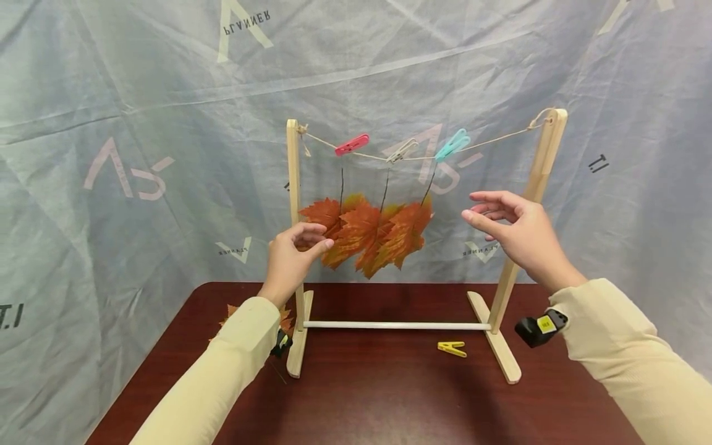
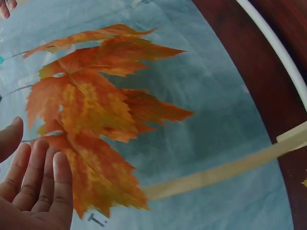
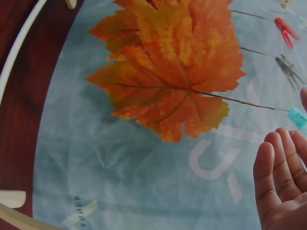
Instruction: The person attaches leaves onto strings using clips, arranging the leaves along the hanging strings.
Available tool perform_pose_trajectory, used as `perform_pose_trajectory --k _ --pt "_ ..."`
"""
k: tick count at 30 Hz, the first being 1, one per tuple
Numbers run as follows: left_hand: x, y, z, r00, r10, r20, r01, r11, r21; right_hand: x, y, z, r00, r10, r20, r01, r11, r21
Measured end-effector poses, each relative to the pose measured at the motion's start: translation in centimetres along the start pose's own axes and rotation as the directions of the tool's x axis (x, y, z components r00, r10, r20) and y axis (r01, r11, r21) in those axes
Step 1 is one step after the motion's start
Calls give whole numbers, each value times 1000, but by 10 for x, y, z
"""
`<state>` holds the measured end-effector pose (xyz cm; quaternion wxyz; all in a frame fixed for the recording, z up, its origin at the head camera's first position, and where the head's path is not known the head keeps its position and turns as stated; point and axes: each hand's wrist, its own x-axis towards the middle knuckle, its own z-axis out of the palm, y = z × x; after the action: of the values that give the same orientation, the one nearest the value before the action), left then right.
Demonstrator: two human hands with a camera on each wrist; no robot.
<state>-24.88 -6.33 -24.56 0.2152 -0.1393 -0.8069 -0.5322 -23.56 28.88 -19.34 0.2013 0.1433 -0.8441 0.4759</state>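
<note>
Three orange maple leaves (image 1: pixel 364 238) hang by thin dark stems from a string (image 1: pixel 497 139). A red clothespin (image 1: pixel 352 144), a whitish clothespin (image 1: pixel 402 151) and a turquoise clothespin (image 1: pixel 453 144) sit on the string above them. My left hand (image 1: pixel 297 253) is in front of the leftmost leaf, fingers loosely bent and holding nothing; whether it touches the leaf I cannot tell. To the right of the leaves, my right hand (image 1: pixel 514 232) is raised before the right post, with thumb and fingers apart. In the right wrist view its fingers (image 3: pixel 283 167) are below the turquoise clothespin (image 3: pixel 297 116).
The string is tied between two posts of a wooden stand (image 1: pixel 295 185), joined low down by a white rod (image 1: pixel 395 325). A yellow clothespin (image 1: pixel 452 348) lies on the dark red table (image 1: pixel 361 395). More leaves (image 1: pixel 286 319) lie partly hidden behind my left forearm. Grey printed cloth (image 1: pixel 167 80) hangs behind.
</note>
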Motion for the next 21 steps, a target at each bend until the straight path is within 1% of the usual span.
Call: perform_pose_trajectory --k 5,11,16,21 --pt "-8 -12 -10 999 -31 10 31 999 23 -8 11 3 1000 5 4 -5 1000 -1" --pt "-19 -25 -23 998 -68 9 67 995 78 -20 25 6 1000 8 18 -8 1000 -4" --pt "-28 -39 -29 995 -96 -3 96 990 99 -32 34 9 998 37 41 -36 999 -25" --pt "-37 -53 -33 993 -114 -23 116 983 140 -43 47 11 997 69 47 -67 997 -37"
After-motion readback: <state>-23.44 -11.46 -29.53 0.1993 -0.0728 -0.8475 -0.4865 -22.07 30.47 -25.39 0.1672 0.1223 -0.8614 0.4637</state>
